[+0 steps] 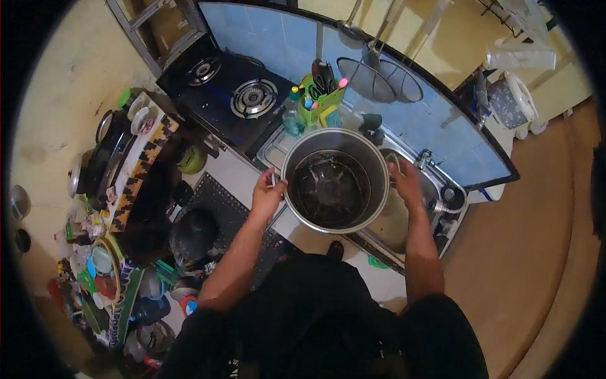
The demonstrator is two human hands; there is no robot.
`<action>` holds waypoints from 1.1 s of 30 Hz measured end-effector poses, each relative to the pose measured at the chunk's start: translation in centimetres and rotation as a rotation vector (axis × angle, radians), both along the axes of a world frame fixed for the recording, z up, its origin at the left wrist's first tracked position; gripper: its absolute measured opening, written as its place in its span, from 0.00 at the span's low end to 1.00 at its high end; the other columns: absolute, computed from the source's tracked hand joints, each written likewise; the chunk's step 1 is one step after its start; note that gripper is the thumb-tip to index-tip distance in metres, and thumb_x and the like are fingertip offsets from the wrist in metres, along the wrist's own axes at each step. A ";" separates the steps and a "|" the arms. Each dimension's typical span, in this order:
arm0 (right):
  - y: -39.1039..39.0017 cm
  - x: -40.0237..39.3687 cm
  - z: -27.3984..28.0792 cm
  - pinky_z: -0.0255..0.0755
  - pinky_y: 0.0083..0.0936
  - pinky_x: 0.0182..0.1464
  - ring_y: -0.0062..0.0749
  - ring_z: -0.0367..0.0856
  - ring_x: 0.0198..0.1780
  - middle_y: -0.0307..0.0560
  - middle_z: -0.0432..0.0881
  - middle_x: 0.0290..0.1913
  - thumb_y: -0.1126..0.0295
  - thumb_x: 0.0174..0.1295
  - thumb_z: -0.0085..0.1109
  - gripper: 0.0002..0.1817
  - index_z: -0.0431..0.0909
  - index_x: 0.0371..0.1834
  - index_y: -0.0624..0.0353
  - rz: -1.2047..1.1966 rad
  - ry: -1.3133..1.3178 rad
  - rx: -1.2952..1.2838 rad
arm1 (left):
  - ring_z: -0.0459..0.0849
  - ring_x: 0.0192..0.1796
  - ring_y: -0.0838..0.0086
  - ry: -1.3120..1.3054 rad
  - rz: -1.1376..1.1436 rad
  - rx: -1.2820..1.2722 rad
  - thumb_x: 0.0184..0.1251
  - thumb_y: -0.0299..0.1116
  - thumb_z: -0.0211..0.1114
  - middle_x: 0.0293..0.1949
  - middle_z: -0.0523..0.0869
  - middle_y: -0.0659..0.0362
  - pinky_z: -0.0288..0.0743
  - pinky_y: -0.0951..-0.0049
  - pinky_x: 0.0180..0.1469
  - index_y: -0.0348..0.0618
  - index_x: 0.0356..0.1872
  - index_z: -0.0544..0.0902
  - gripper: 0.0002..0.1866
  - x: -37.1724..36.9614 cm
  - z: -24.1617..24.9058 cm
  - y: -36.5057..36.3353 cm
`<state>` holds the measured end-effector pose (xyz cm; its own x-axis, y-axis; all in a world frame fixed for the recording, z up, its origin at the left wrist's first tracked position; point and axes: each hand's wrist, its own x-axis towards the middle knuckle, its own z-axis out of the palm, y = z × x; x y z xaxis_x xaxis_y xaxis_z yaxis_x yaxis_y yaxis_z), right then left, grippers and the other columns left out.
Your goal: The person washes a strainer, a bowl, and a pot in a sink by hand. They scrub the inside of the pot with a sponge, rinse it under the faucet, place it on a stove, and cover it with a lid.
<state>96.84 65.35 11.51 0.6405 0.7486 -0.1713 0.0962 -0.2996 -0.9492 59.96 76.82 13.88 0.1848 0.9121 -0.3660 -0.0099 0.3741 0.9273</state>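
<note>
Between my two hands is a large round metal pot [292,203], seen from above, with dark liquid or a dark bottom inside it. My left hand [267,194] is closed around the handle on its left side. On the opposite side, my right hand [406,181] grips the other handle. The pot is held up over the front of the sink [394,234], hiding part of the basin and drainboard. Behind the pot are a green caddy [310,114] with utensils and a bottle [293,112] with a yellow cap.
A black two-burner stove [230,123] stands beyond the sink on the left. Ladles and strainers [379,79] hang over the blue tiled splashback [278,38]. The faucet [424,158] rises at the sink's back edge. Cluttered shelves [142,164] and kitchenware fill the left side.
</note>
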 end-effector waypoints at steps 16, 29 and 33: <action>27.0 -2.4 1.7 0.78 0.30 0.38 0.26 0.83 0.37 0.48 0.85 0.36 0.57 0.53 0.67 0.22 0.82 0.47 0.59 0.559 -0.549 -0.599 | 0.82 0.45 0.73 -0.081 -0.259 -0.214 0.66 0.31 0.64 0.49 0.80 0.57 0.79 0.74 0.37 0.45 0.68 0.63 0.31 -0.4 1.6 -0.3; 30.5 -1.7 -6.0 0.74 0.30 0.29 0.29 0.79 0.30 0.41 0.82 0.26 0.56 0.53 0.61 0.14 0.84 0.28 0.55 0.756 -1.015 -0.409 | 0.80 0.47 0.71 0.005 -0.310 -0.122 0.63 0.30 0.67 0.49 0.80 0.52 0.76 0.72 0.47 0.34 0.67 0.62 0.33 -0.5 1.9 -0.6; 27.4 -1.9 4.6 0.73 0.38 0.33 0.46 0.82 0.30 0.51 0.84 0.32 0.63 0.55 0.57 0.11 0.85 0.34 0.55 0.502 -0.673 -0.523 | 0.80 0.44 0.73 0.052 -0.318 -0.155 0.63 0.31 0.67 0.49 0.81 0.53 0.76 0.74 0.42 0.35 0.68 0.62 0.34 -0.6 1.9 -0.4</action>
<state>94.96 92.74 16.13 0.3546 0.8939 -0.2744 0.7977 -0.4423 -0.4099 59.33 76.43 15.76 0.4277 0.7451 -0.5118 0.1756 0.4869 0.8556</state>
